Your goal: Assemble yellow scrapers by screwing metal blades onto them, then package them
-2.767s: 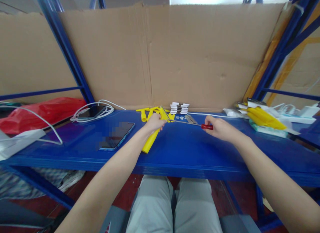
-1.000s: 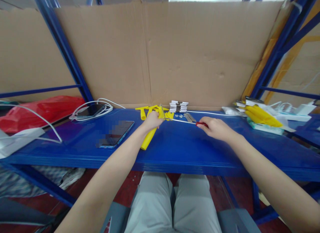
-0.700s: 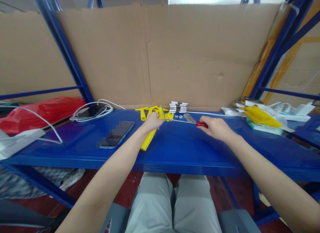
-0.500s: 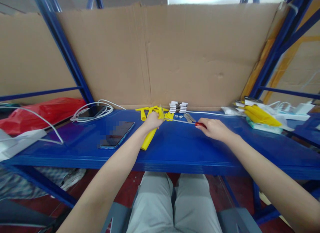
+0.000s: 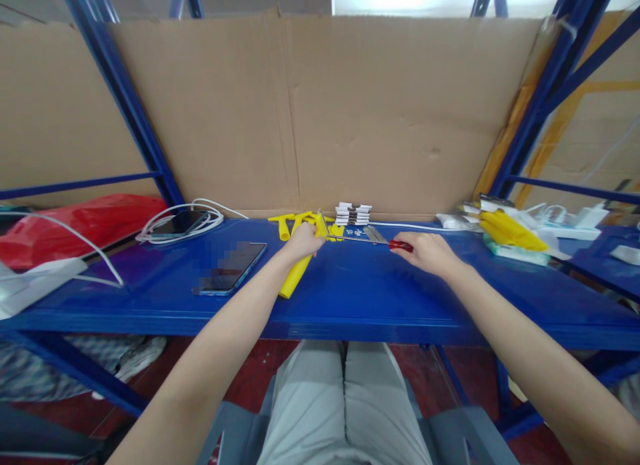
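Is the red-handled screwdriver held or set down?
Held: the right hand has the red-handled screwdriver by its handle, shaft pointing toward the left hand.

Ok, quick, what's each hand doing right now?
Left hand: closed around a yellow tool.
Right hand: closed on the red handle of a screwdriver.

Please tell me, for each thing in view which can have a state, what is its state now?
Left hand: closed around yellow tool
Right hand: closed on screwdriver
Yellow tool: held, slanted
Screwdriver: held, nearly level, shaft reaching toward yellow tool's head
Phone: lying flat, screen dark
White cable: coiled
White packets: stacked
Red bag: lying, whether closed unclear
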`<state>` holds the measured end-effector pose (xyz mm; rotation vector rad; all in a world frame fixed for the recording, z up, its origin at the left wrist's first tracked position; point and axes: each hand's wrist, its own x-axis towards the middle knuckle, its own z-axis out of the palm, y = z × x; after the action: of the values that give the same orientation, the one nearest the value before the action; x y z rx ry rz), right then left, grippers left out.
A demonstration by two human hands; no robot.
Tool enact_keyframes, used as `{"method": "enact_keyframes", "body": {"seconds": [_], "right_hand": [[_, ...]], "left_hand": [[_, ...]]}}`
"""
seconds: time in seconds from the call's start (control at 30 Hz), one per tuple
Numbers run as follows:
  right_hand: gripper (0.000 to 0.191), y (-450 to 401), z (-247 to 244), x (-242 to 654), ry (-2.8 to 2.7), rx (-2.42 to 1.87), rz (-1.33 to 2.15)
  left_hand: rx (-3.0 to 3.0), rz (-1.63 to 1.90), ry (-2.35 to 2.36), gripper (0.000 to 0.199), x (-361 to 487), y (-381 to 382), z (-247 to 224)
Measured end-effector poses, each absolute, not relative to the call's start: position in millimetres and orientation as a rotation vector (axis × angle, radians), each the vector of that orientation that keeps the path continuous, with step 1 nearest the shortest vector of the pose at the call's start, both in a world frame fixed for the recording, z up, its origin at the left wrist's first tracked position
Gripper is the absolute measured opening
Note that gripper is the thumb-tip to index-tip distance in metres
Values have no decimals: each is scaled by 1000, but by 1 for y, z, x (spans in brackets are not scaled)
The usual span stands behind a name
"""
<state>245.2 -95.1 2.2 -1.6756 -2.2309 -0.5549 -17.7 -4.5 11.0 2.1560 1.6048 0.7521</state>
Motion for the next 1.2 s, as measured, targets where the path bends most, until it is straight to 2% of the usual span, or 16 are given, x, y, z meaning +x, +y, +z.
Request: {"method": "enact_keyframes", "body": {"seconds": [0.23, 0.5, 0.73, 1.03, 1.2], "right_hand": [[25, -92, -3, 243, -2274, -1636, -478], [8, -91, -2, 243, -2232, -1672, -578], [21, -95, 0, 241, -2253, -1672, -576], [8, -91, -1, 241, -2257, -1655, -593], [20, -96, 1, 239, -2270, -1694, -615]], "left_hand": [[2133, 779, 1579, 11, -18, -4, 11], [2150, 755, 1609, 11, -18, -4, 12], [2101, 783, 1609, 8, -19, -4, 11], [2112, 762, 1609, 11, -18, -7, 14], [2111, 752, 1630, 12, -18, -8, 15]]}}
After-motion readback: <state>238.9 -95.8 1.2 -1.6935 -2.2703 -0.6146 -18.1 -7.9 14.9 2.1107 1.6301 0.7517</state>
